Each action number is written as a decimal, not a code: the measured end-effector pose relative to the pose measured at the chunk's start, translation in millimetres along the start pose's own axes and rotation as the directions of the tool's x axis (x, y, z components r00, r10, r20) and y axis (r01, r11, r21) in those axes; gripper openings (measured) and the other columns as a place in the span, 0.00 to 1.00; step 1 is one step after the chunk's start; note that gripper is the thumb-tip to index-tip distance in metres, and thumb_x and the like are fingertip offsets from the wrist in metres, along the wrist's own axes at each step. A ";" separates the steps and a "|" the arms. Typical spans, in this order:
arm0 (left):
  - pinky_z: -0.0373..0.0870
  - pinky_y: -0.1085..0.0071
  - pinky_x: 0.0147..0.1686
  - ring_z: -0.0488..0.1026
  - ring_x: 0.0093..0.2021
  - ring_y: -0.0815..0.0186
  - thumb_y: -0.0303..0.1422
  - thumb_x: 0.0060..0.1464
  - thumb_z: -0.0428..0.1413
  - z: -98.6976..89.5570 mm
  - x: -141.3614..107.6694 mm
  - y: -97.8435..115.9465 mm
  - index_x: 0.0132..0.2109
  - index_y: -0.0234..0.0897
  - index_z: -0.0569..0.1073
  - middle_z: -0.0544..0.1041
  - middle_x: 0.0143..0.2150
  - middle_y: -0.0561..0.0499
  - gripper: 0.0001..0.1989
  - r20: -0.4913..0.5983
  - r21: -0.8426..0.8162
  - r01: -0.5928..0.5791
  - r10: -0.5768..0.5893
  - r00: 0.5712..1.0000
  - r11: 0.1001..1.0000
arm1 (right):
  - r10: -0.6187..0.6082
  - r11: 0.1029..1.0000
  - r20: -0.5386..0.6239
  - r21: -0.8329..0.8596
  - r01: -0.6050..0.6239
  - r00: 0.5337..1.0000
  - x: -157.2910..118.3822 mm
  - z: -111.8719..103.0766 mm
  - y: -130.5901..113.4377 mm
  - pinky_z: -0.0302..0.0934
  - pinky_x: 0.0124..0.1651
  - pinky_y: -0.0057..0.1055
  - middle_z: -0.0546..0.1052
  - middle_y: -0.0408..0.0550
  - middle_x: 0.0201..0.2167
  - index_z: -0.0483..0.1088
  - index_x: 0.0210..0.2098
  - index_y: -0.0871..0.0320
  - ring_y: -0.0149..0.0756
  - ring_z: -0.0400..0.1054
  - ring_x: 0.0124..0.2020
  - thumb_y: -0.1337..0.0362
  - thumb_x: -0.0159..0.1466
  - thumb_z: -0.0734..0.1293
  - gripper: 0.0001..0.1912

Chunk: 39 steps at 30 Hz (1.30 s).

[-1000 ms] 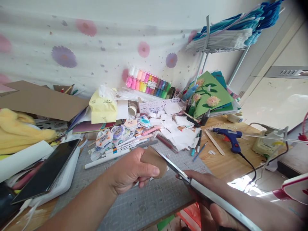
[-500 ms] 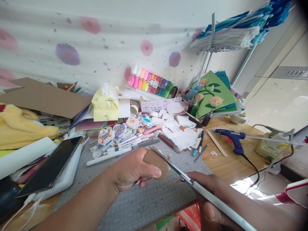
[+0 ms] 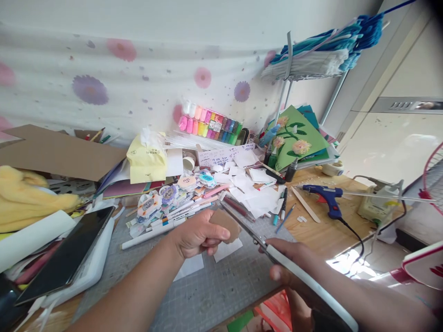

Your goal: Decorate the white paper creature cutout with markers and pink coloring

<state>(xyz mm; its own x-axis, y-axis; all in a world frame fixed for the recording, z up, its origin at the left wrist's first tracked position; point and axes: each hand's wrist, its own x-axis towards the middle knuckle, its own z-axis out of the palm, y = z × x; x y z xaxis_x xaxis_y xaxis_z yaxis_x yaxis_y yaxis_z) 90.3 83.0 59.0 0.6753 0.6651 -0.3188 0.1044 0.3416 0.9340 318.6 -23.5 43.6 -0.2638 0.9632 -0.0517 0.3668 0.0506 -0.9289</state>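
Observation:
My left hand (image 3: 199, 233) is closed, with the thumb on top, around a small piece of brown cardboard (image 3: 224, 224) with a rounded edge. My right hand (image 3: 287, 265) grips long scissors (image 3: 304, 272) with pale handles. Their blades (image 3: 238, 219) point up and left, close along the right side of the cardboard. Whether they touch it I cannot tell. Below my left hand, white paper pieces (image 3: 229, 249) lie on the grey cutting mat (image 3: 207, 295).
Behind the hands lie several markers (image 3: 152, 236), paper cutouts (image 3: 149, 205) and white paper scraps (image 3: 258, 198). A blue glue gun (image 3: 323, 196) with its cord rests on the right. A dark tablet (image 3: 69, 251) lies at left. A yellow tissue pack (image 3: 147, 159) stands at the back.
The cardboard's top corner has gone, leaving a rounder outline. The scissors have shifted off its upper edge toward its right side. White paper now shows below my left hand. The view has shifted slightly.

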 end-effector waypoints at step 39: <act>0.58 0.78 0.17 0.60 0.13 0.75 0.44 0.49 0.60 53.4 -16.3 -29.1 0.28 0.36 0.67 0.66 0.13 0.59 0.16 -0.294 -0.142 -0.248 0.199 0.935 0.958 | -0.082 0.951 -0.112 0.288 0.111 0.990 32.0 14.9 -28.5 0.60 0.30 0.30 0.67 0.41 0.26 0.65 0.43 0.58 0.32 0.62 0.26 0.45 0.57 0.68 0.26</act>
<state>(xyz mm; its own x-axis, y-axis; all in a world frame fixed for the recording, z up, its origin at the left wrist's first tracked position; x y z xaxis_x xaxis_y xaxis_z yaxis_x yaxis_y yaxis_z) 115.3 26.7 45.7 0.4372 0.8851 -0.1597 -0.1713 0.2562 0.9513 286.5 2.0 63.0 -0.1917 0.9792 0.0658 0.0630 0.0792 -0.9949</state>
